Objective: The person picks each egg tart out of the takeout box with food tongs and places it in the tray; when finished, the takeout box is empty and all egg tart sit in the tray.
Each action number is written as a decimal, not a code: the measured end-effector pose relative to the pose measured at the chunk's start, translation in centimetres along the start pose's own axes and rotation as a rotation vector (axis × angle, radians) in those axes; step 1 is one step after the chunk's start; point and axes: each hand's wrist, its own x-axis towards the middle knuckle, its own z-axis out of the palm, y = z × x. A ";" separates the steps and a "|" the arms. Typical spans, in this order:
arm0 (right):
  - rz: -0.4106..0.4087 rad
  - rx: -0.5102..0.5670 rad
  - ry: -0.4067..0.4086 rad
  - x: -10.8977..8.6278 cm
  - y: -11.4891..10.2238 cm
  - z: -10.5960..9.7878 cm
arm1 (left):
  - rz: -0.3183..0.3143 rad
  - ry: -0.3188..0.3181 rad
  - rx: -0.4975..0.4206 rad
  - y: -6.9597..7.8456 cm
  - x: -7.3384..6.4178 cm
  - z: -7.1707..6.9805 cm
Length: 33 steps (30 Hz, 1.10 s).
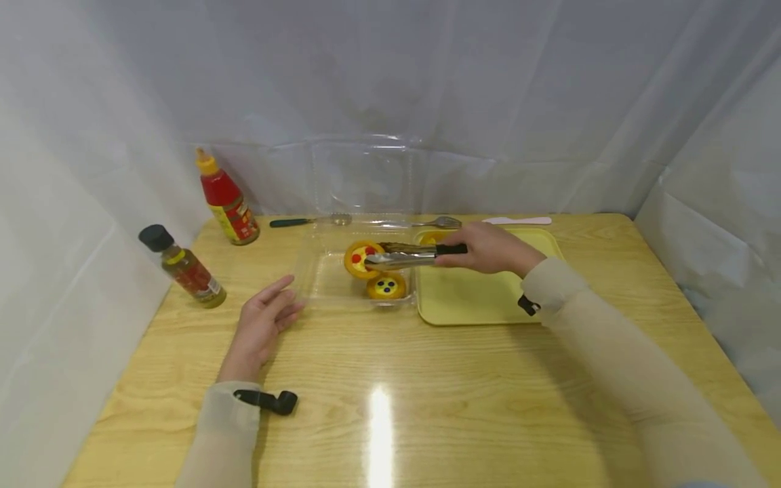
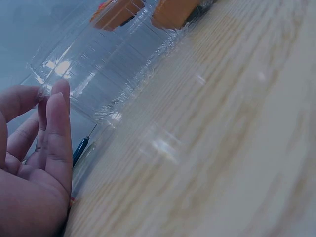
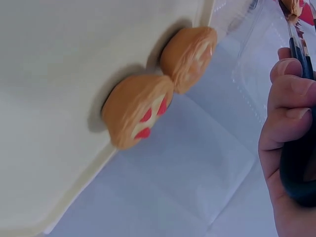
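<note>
My right hand [image 1: 491,247] grips black-handled metal tongs [image 1: 403,258]. Between the tong tips is a toy tart [image 1: 356,261] with red pieces on top, held over the clear plastic container [image 1: 326,281]. A second tart [image 1: 387,287], dotted with dark berries, sits in the container's front right corner. The container's lid [image 1: 360,173] stands raised at the back. At the container's left edge, my left hand [image 1: 265,322] pinches the rim between thumb and fingertips, as the left wrist view shows. Two more tarts lie on the yellow tray [image 1: 470,301]: a red-topped tart [image 3: 133,108] and a pale-topped tart [image 3: 186,58].
A red sauce bottle [image 1: 227,203] and a black-capped bottle [image 1: 188,270] stand at the left. Along the back lie a green-handled utensil [image 1: 293,222], a fork [image 1: 445,222] and a pale pink knife [image 1: 518,220]. White sheeting [image 1: 378,74] surrounds the wooden table [image 1: 317,407].
</note>
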 end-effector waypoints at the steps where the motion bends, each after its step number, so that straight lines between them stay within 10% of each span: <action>1: 0.004 0.005 0.003 -0.3 0.1 -0.1 | -0.001 -0.002 -0.001 0.0 0.0 0.0; 33: 0.253 0.032 0.118 -11.4 5.0 -2.8 | -0.003 -0.026 -0.038 0.0 -0.2 0.0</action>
